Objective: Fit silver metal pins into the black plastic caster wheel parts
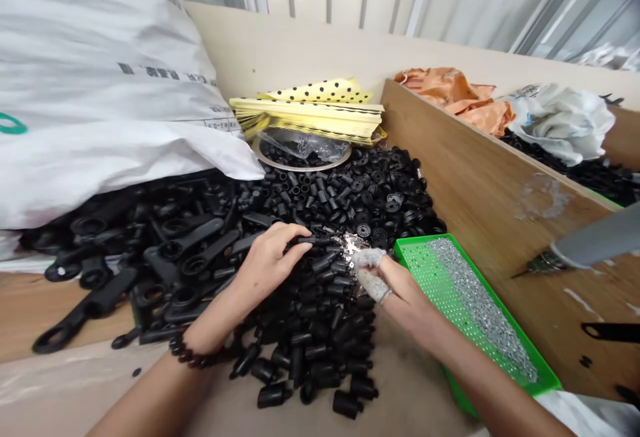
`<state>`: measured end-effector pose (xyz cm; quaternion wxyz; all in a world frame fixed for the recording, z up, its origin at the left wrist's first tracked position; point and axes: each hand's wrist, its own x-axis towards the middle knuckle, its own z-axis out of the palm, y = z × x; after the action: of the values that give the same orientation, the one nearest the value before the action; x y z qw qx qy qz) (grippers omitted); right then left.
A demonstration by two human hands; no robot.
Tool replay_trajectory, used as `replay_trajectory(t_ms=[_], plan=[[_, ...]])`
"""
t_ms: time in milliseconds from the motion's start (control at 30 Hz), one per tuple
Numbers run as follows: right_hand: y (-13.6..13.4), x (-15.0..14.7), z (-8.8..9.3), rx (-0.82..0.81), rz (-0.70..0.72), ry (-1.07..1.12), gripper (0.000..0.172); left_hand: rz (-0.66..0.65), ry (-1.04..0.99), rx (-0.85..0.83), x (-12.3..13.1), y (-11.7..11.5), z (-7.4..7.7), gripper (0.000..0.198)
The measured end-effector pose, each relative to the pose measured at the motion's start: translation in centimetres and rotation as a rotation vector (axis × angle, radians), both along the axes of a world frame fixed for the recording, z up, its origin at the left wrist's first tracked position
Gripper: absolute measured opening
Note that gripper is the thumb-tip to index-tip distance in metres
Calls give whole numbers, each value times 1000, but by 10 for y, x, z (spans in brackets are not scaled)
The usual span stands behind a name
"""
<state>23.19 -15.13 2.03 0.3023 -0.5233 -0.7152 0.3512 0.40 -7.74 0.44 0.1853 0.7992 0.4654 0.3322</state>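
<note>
My left hand [273, 257], a dark bead bracelet on its wrist, pinches a slim black plastic part [317, 240] between thumb and fingers above the heap. Close by on the right, my right hand [387, 277] wears grey cloth finger covers, and its thumb and forefinger come together at a small pile of shiny metal pieces [351, 247]. What those fingertips hold is hidden. Below both hands spread many short black cylinders [300, 340]. Round black discs [385, 200] lie piled farther back.
Long black handle-like parts [187, 243] heap at left beside a big white sack [110, 103]. A green tray [425, 283] of small metal pieces stands right, by a wooden divider [450, 157]. A powered driver [590, 243] juts in. Behind are a metal bowl [305, 168] and yellow sheets [310, 117].
</note>
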Motion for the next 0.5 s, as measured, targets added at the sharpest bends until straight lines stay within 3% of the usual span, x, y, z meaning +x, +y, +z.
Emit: replay_trajectory(t_ms=[133,267,500], plan=[[-9,30,-9,86,39,-184,14,15,4,-41,-9,17,-9,17],[-12,47,-14,158,-1,-369,16,34,-36,-72,-10,13,-4,19],[-16,13,6,331,118,-437,17,-150,-216,-212,15,-31,21,17]])
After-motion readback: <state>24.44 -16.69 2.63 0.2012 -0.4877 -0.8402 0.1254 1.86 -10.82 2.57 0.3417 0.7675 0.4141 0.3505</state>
